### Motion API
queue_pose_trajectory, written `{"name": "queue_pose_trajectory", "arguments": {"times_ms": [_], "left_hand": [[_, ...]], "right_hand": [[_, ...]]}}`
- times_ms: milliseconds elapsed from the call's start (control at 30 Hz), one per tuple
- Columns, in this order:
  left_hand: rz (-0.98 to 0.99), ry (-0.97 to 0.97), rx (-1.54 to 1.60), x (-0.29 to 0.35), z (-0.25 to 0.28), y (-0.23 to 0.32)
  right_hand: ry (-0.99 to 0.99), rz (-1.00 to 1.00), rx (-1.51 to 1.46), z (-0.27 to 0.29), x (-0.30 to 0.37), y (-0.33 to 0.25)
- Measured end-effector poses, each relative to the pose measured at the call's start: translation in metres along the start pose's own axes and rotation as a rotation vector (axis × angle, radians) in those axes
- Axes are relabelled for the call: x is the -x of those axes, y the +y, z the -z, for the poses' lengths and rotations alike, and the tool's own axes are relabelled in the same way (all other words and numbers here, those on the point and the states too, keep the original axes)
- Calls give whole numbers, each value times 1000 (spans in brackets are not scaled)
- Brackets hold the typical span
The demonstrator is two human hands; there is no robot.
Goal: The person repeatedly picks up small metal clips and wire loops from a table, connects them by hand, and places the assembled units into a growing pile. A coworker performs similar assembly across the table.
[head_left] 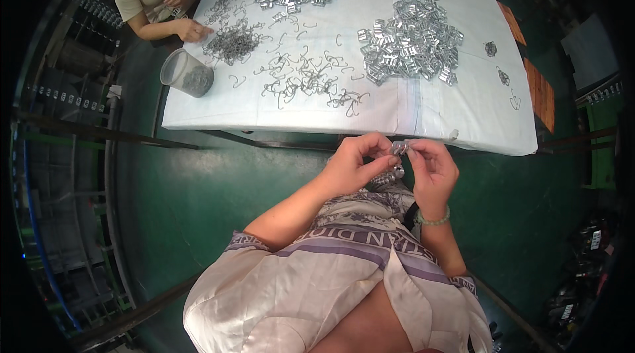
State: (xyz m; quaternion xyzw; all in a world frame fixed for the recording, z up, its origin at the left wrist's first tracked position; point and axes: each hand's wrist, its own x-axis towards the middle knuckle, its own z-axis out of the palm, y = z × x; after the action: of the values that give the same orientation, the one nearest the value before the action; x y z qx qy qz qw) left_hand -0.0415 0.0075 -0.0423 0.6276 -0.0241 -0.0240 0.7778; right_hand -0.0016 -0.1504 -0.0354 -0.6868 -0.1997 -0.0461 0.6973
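Observation:
In front of my body, just off the table's near edge, both hands meet at a small shiny metal part (pixel 399 147). My left hand (pixel 354 164) is closed, thumb and forefinger pinching the part from the left. The fingertips of my right hand (pixel 434 169) pinch it from the other side; a beaded bracelet circles that wrist. Below the fingers, more shiny metal pieces (pixel 397 172) show close to my lap, partly hidden by my left hand. Whether a wire hook is in the pinched part is too small to tell.
A white-covered table (pixel 463 115) bears a heap of shiny metal parts (pixel 410 45), scattered wire hooks (pixel 307 78) and a denser hook pile (pixel 233 42). A clear plastic bucket (pixel 188 75) stands at its left corner. Far left, a co-worker's hand (pixel 192 30) touches the hooks.

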Motion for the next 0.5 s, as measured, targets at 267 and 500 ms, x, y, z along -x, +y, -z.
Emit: {"name": "queue_pose_trajectory", "arguments": {"times_ms": [267, 500], "left_hand": [[-89, 179, -684, -55, 61, 12], [-220, 414, -1409, -145, 137, -40]], "right_hand": [[9, -8, -79, 6, 8, -9], [44, -16, -122, 14, 10, -7]]}}
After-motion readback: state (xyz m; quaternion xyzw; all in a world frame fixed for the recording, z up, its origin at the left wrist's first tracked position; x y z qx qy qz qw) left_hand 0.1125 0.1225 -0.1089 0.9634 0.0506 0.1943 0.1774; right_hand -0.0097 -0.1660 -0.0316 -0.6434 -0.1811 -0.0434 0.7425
